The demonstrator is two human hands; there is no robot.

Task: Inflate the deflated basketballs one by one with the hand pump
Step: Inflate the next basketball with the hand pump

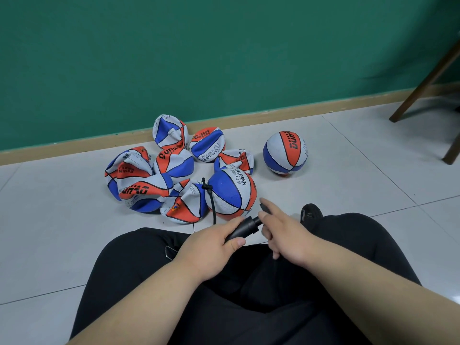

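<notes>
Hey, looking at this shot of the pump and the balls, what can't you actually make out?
Head view only.
The pump handle: mostly covered by the right hand.
The pump barrel: rear end hidden inside the left hand.
The hose tip: whether it sits in the valve of the ball, too small to tell.
The flat balls: overlapping, exact count unclear.
The wooden legs: cut off by the right edge.

The pump (242,229) is matt black plastic, its hose (212,205) dull and rubbery. Beyond the pump, the basketballs (174,165) look like pebbled, matt rubber on smooth, faintly glossy floor tiles (348,185). Below the pump, matt black cloth trousers (249,295); far right of it, dark wooden chair legs (426,82)
</notes>
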